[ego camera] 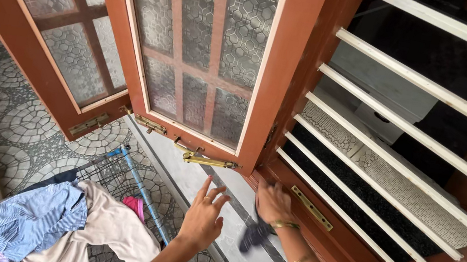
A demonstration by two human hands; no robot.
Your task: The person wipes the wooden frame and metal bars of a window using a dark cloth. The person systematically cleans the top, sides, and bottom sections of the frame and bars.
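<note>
Wiping the window frame, low corner.
My right hand point(273, 202) clamps a dark cloth point(255, 234) against the sill point(347, 242); left hand point(203, 217) hovers open, empty. Best: press flat, stroke along the grain.

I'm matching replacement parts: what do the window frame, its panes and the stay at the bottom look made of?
Window frame: seemingly wood under reddish-brown paint, matte, with paler edges. Panes: frosted glass embossed with a geometric pattern. Stay: yellow, shiny metal, likely brass. The right hand holds a dark cloth at the sill.
</note>
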